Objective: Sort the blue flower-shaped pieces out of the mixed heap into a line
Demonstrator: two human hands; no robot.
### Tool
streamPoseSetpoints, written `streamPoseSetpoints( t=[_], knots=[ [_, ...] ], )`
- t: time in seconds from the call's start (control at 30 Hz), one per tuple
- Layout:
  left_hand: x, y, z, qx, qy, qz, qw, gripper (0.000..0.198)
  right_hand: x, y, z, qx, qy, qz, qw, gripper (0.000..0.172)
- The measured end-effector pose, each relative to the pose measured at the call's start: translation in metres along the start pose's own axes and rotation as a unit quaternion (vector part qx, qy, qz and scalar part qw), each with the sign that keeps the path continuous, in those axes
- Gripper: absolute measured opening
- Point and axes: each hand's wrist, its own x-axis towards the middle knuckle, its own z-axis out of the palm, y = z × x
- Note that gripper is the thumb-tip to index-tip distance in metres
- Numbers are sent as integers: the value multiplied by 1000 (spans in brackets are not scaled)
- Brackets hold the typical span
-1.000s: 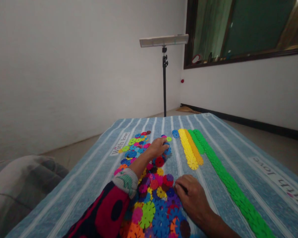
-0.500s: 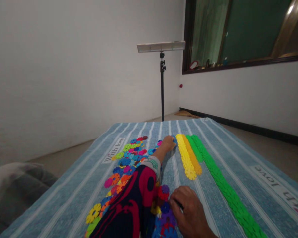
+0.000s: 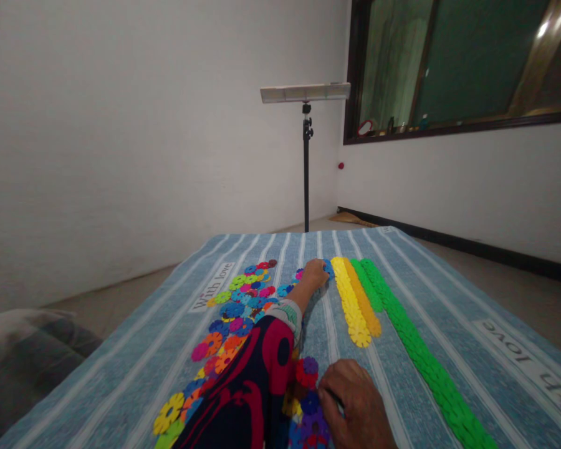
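Observation:
My left hand [image 3: 315, 274] is stretched out to the far part of the cloth. Its fingers are closed on a blue snowflake disc [image 3: 328, 268], just left of the top of a yellow row of overlapping discs [image 3: 350, 302]. Nearer to me, my right hand [image 3: 355, 402] rests with curled fingers beside purple discs [image 3: 314, 421] and a red disc [image 3: 307, 374]; what it holds, if anything, is hidden. Loose mixed-colour discs [image 3: 234, 310] lie left of my left arm, whose patterned sleeve covers part of them.
An orange-yellow row [image 3: 365, 305], a short green row [image 3: 367, 285] and a long green row [image 3: 427, 362] lie to the right on the striped tablecloth [image 3: 168, 349]. Beyond the table stands a lamp on a pole [image 3: 306, 174]. Grey fabric [image 3: 32, 355] shows at the left edge.
The view has shifted slightly. My left hand stays at the blue disc beside the yellow row; my right hand stays near the purple discs, barely moved.

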Motion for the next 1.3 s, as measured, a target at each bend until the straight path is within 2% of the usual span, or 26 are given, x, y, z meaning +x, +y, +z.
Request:
streamPoseSetpoints(
  t=[0.13,0.3,0.53,0.7,0.83,1.0,1.17,1.3],
  knots=[
    [-2,-3,3,1,20,12,1000,28,1,-2,0,-1,0,-1,1000,15],
    [-3,-6,8,4,34,10,999,24,1,-10,4,7,44,40,998,17],
    [-4,-6,12,19,43,-5,999,26,2,-13,3,10,43,53,998,17],
    [-11,-5,4,36,31,-7,999,30,3,-16,-3,17,25,59,998,18],
    [-35,-3,-10,53,1,1,999,27,3,-19,-8,19,6,80,997,17],
    [-84,-4,-39,73,-41,27,996,22,3,-18,-13,8,-18,74,997,17],
    [-125,-21,-76,75,-87,42,993,17,4,-16,-17,-8,-30,65,997,19],
    [-157,-36,-91,52,-104,63,991,19,4,-14,-19,-12,-39,64,997,19]
  ],
)
